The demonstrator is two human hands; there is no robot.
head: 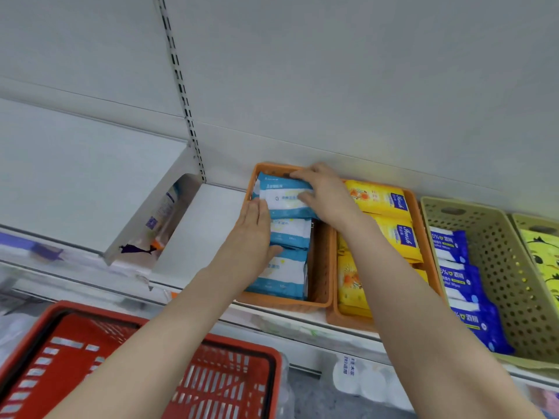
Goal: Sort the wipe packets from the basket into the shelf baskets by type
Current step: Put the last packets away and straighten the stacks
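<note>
Down front, the red basket (242,343) sits below the shelf (211,213). Up on it, the orange basket (281,302) holds a row of light-blue packets (281,273) — the left hand (252,234) lies flat against them, fingers straight, gripping nothing. At the back of the row, the right hand (325,192) curls its fingers round the top light-blue packet (278,198). Just beside, yellow packets (378,201) fill a second orange basket (348,323) — dark-blue packets (459,279) lie in the beige basket (508,282) beyond.

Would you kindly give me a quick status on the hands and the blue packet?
Right hand grips light blue packet, back of leftmost orange basket. Left hand flat against the stack below. Nothing blocking.
</note>
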